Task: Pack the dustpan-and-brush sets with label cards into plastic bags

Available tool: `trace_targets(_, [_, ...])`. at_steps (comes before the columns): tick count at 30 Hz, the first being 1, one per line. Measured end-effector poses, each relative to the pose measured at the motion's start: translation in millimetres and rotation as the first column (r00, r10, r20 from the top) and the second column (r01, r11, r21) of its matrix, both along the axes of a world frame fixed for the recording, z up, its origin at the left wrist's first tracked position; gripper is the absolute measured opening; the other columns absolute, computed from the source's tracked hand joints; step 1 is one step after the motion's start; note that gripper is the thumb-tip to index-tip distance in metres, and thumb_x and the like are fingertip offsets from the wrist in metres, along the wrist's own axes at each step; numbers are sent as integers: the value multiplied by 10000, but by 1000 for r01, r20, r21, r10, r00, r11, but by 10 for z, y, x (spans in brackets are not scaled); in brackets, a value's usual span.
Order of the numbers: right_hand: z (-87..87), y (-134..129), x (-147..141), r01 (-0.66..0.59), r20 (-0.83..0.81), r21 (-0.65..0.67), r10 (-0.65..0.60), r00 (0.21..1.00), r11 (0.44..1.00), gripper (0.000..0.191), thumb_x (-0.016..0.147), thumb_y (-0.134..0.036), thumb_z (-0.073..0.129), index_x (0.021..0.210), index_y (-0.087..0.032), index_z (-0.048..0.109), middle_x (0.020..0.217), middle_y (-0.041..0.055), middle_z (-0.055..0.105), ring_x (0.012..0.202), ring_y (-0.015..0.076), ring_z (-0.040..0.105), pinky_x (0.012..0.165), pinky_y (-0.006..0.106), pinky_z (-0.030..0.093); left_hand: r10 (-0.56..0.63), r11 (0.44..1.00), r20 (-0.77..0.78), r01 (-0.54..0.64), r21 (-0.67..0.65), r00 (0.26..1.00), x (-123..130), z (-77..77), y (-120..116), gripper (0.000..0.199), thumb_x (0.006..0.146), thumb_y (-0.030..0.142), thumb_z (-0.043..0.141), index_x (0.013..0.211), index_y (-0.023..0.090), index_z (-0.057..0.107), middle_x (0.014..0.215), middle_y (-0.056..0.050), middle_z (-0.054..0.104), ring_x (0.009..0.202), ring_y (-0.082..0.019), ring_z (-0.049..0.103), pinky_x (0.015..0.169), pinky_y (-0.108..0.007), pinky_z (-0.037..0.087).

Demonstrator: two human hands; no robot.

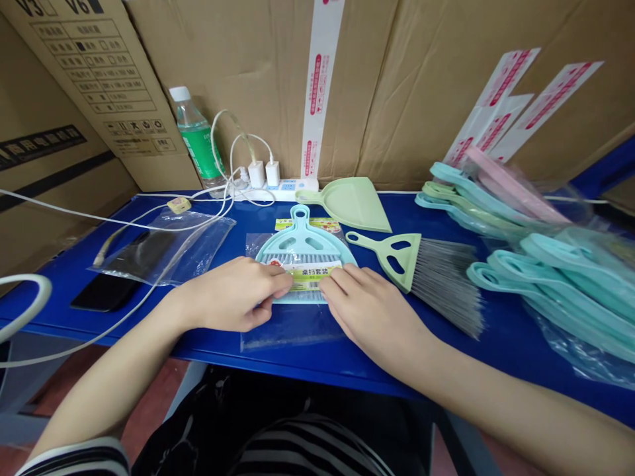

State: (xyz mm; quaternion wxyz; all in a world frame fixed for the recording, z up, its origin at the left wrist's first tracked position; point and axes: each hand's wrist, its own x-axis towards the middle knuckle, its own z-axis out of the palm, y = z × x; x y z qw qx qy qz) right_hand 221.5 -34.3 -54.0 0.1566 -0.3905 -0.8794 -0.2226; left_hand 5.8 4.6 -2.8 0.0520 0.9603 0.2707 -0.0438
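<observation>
A light blue brush and dustpan set [300, 228] lies on a clear plastic bag [278, 336] at the middle of the table, handle pointing away from me. Across its grey bristles runs a white and yellow label card [315, 272]. My left hand [238, 292] is closed at the card's left end, fingers curled. At the right end, my right hand [370, 304] is closed too, its fingertips pressing the card against the set. Just right of it rests a pale green brush [403, 259] with grey bristles, and behind lies a pale green dustpan [354, 201].
Bagged dustpan sets, turquoise [550, 284] and pink [516, 185], are piled at the right. A power strip [292, 190], white cables and a bottle [198, 142] stand behind. On the left lie a dark phone [102, 294] and a bagged dark item. Cardboard [248, 73] walls the back.
</observation>
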Motion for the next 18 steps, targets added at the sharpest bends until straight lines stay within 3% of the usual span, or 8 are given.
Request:
trace_targets(6, [37, -22, 18, 61, 51, 32, -63, 997, 998, 247, 761, 44, 486, 795, -177, 591, 751, 65, 643, 703, 210, 552, 606, 304, 369, -29, 999, -46, 27, -24, 999, 0, 22, -12, 214, 697, 22, 483, 790, 212, 456, 826, -8, 604, 739, -180, 596, 595, -278, 387])
trace_targets(11, [51, -20, 35, 82, 74, 41, -84, 994, 996, 216, 783, 17, 489, 804, -173, 589, 732, 67, 619, 695, 221, 537, 608, 317, 365, -30, 999, -33, 28, -43, 999, -10, 28, -12, 209, 707, 20, 477, 796, 208, 459, 827, -10, 604, 735, -177, 594, 618, -282, 404])
trace_targets(18, [70, -4, 84, 14, 123, 30, -17, 992, 999, 241, 767, 28, 466, 760, -172, 601, 705, 63, 615, 700, 214, 526, 616, 315, 359, 13, 999, -17, -14, -38, 1000, -30, 48, -3, 160, 719, 59, 485, 747, 208, 434, 643, 37, 542, 520, -122, 464, 515, -258, 321])
